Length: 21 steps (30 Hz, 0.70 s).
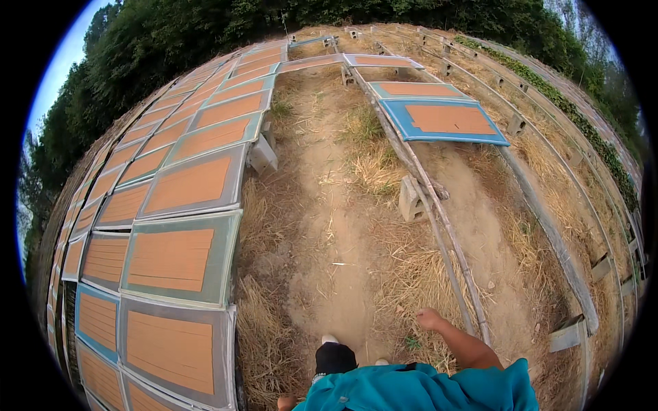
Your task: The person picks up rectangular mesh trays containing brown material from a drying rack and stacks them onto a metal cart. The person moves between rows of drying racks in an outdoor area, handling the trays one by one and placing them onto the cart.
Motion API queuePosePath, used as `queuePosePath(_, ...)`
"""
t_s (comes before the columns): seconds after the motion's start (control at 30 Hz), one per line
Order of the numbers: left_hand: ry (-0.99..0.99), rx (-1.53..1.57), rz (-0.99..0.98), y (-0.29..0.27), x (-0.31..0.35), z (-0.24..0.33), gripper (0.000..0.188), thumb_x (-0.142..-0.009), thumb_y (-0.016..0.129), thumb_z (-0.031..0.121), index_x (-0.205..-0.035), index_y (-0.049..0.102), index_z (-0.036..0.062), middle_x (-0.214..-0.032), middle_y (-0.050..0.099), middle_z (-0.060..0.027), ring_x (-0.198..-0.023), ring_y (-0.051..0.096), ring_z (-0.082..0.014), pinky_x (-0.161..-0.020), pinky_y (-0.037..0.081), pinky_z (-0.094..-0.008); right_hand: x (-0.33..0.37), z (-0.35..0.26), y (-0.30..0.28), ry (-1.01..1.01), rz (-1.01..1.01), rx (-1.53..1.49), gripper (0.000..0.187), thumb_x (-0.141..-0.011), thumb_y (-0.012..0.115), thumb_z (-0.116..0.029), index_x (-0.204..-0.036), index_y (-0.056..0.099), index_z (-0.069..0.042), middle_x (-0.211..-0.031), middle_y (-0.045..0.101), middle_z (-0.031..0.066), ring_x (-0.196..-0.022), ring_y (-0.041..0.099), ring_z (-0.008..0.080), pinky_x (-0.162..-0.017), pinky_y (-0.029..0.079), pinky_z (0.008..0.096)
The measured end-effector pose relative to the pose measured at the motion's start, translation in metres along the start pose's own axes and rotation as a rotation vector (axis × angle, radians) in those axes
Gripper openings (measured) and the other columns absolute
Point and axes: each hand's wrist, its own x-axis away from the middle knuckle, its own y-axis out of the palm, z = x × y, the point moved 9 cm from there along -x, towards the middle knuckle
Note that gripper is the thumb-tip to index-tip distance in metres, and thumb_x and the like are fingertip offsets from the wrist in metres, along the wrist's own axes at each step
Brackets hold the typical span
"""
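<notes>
My right hand [430, 318] hangs out in front of me over dry straw, its fingers curled closed with nothing visible in them. The nearest thing to it is a pair of thin wooden poles [454, 257] running forward on the right. Only a small part of my left hand [286, 403] shows at the lower edge, and its fingers cannot be made out. Close to it on the left lies a grey-framed mesh screen [223, 356] bearing an orange-brown rectangular sheet [171, 349] cut into strips.
Rows of similar framed screens [223, 229] stretch away on the left. On the right, a blue-edged screen [391, 116] rests across poles held up by concrete blocks [413, 198]. A dirt path [336, 240] runs between, bordered by dry grass. Trees [226, 20] stand behind.
</notes>
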Motion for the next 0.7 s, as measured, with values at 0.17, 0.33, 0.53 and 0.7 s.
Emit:
queuePosePath(0.17, -0.010, -0.038, 0.024, -0.032, -0.059, 0.138, 0.020, -0.071, 0.056, 0.018, -0.083, 0.060, 0.0023, -0.070, 0.054, -0.0072, -0.064, 0.053, -0.0198, -0.056, 0.043, -0.0332, -0.172, -0.108, -0.051, 0.062, -0.017, -0.049, 0.033, -0.071, 0.045, -0.022, -0.098, 0.060, -0.012, -0.092, 0.059, 0.0141, -0.083, 0.056, 0.0303, -0.073, 0.044, 0.0359)
queuePosePath(0.33, 0.117, 0.044, -0.048, -0.080, -0.135, 0.337, 0.015, -0.073, 0.053, 0.013, -0.082, 0.057, 0.0016, -0.063, 0.048, -0.0050, -0.055, 0.049, -0.0183, -0.048, 0.041, -0.0326, -0.257, -0.153, -0.028, -0.206, -0.229, 0.214, 0.026, -0.068, 0.045, -0.024, -0.084, 0.060, -0.009, -0.087, 0.059, 0.0162, -0.080, 0.055, 0.0337, -0.070, 0.044, 0.0426)
queuePosePath(0.53, 0.328, 0.568, -0.230, -0.122, -0.207, 0.667, 0.009, -0.076, 0.050, 0.008, -0.080, 0.055, 0.0008, -0.055, 0.042, -0.0024, -0.045, 0.044, -0.0164, -0.039, 0.038, -0.0319, -0.321, -0.127, -0.062, 0.213, -0.379, 0.084, 0.025, -0.075, 0.047, -0.020, -0.090, 0.059, -0.004, -0.089, 0.059, 0.0148, -0.079, 0.057, 0.0315, -0.067, 0.046, 0.0404)
queuePosePath(0.7, 0.726, 0.511, -0.275, -0.142, -0.174, 0.906, 0.026, -0.074, 0.047, 0.005, -0.098, 0.054, -0.0006, -0.063, 0.052, -0.0049, -0.053, 0.048, -0.0132, -0.048, 0.042, -0.0325, -0.462, -0.053, -0.060, 0.336, -0.598, 0.344, 0.022, -0.077, 0.051, -0.017, -0.092, 0.059, -0.003, -0.089, 0.058, 0.0178, -0.080, 0.057, 0.0317, -0.065, 0.045, 0.0431)
